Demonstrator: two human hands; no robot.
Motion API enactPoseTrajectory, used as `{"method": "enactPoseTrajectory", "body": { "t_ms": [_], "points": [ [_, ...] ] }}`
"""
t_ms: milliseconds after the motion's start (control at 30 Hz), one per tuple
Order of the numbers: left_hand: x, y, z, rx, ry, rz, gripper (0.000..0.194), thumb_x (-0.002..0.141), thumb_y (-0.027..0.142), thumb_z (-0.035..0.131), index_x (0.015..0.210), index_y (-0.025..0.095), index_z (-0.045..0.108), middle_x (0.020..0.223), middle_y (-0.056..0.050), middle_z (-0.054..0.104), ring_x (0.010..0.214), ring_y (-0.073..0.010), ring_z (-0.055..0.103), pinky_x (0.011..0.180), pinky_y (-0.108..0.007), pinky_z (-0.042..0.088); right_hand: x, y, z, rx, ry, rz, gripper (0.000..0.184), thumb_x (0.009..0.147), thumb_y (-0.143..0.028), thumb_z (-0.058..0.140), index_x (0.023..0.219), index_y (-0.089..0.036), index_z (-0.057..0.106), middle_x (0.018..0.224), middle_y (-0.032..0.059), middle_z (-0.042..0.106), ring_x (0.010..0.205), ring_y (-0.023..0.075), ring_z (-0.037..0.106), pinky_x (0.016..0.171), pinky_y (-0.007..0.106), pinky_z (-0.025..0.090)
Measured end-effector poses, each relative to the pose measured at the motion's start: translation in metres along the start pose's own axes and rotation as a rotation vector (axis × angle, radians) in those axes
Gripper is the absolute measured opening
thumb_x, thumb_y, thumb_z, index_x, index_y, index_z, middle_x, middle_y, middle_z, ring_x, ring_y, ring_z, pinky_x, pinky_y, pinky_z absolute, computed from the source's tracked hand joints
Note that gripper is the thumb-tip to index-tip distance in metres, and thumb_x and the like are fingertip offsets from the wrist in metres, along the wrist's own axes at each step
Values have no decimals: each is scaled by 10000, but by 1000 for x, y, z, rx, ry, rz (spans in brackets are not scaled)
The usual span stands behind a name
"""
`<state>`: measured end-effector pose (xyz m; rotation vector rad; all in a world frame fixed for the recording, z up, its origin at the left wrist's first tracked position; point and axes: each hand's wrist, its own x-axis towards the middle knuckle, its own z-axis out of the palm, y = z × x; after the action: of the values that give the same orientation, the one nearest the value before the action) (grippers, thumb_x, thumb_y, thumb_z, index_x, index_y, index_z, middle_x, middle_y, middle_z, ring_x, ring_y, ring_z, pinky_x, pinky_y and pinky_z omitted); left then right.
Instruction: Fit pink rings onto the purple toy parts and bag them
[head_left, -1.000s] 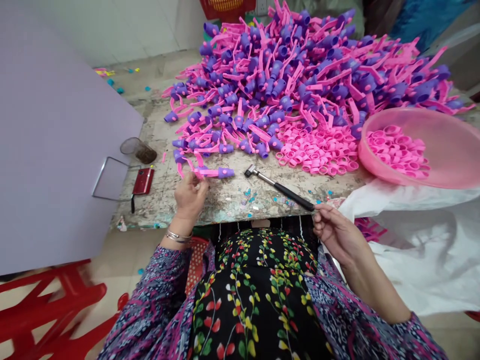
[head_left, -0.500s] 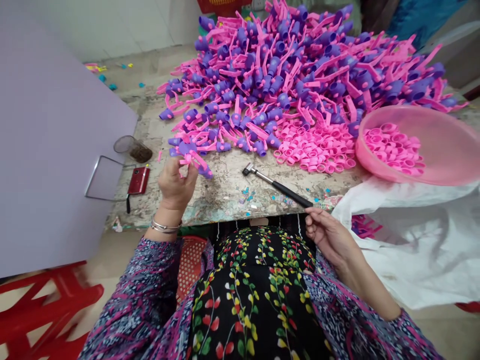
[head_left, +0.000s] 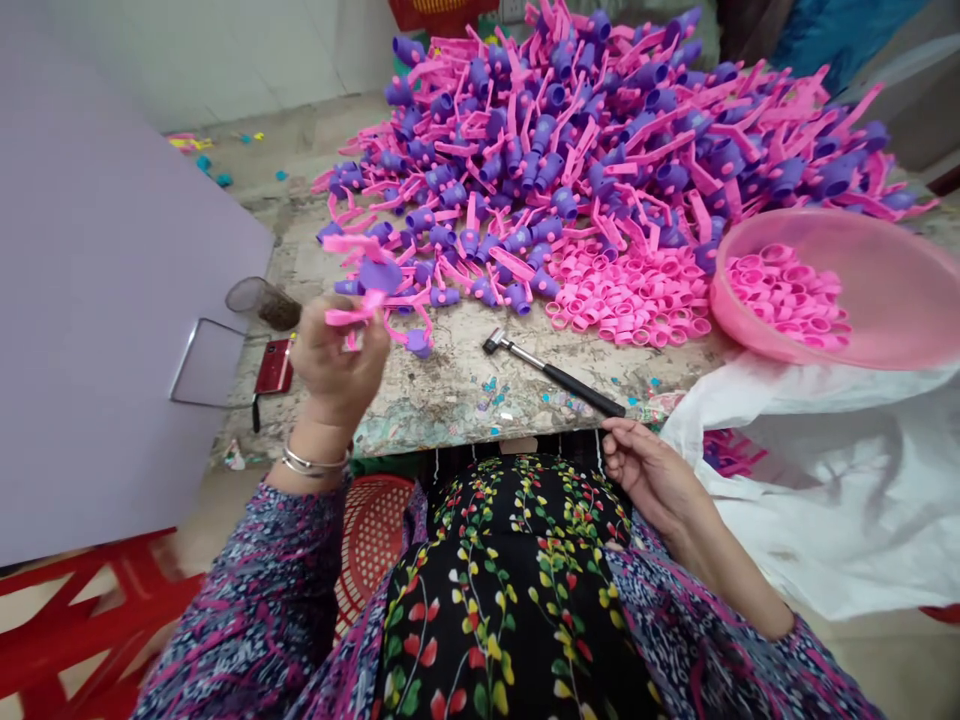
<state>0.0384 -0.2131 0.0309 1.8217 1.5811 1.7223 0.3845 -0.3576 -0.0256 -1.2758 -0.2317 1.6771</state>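
My left hand (head_left: pixel 337 365) is raised over the left part of the table, its thumb and fingers pinched on a pink-and-purple plastic toy part (head_left: pixel 379 275). Pink arms stick out from the purple body; the fingers hide some of it, and its motion blurs it. Another such part (head_left: pixel 418 342) lies just beyond the fingertips. At the table's front edge rests my right hand (head_left: pixel 649 470), fingers loosely curled together and nothing visible in them. Its fingertips are close to the black handle end of a small hammer (head_left: pixel 581 388), which lies flat on the table with its head pointing away to the left.
A large heap of pink-and-purple parts (head_left: pixel 555 150) covers the back. Loose pink rings (head_left: pixel 630 300) lie in front, beside a pink basin (head_left: pixel 892 290) holding more. A glass (head_left: pixel 262 302) and red device (head_left: pixel 274 367) stand left; a white sack (head_left: pixel 840 500) hangs right.
My left hand has lifted and drawn back slightly to the left, taking the toy part up from the others. My right hand has barely shifted; the hammer lies as before.
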Motion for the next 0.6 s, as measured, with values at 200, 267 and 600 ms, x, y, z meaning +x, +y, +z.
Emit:
{"method": "enactPoseTrajectory", "body": {
  "t_ms": [200, 267, 600],
  "points": [
    [-68, 51, 39, -564, -270, -433, 223, 792, 301, 734, 910, 195, 577, 813, -5, 736, 699, -180, 737, 715, -353, 623, 1, -2, 7, -13, -33, 4, 263, 654, -262, 826, 868, -185, 694, 615, -39, 625, 490, 62, 533, 468, 163, 435],
    [-81, 61, 43, -679, -332, -584, 220, 791, 290, 734, 891, 188, 566, 807, -7, 748, 703, -195, 746, 729, -375, 627, 0, -4, 11, -19, -69, 1, 246, 684, -276, 807, 879, -182, 691, 619, -37, 627, 489, 60, 535, 467, 161, 436],
    [-109, 90, 54, -849, -472, -1033, 288, 713, 289, 773, 854, 195, 540, 734, 4, 743, 654, -161, 727, 702, -307, 602, 0, 0, 53, -167, -356, -170, 561, 758, -315, 785, 1268, -310, 550, 964, -22, 676, 652, 101, 676, 577, 225, 541]
  ]
}}
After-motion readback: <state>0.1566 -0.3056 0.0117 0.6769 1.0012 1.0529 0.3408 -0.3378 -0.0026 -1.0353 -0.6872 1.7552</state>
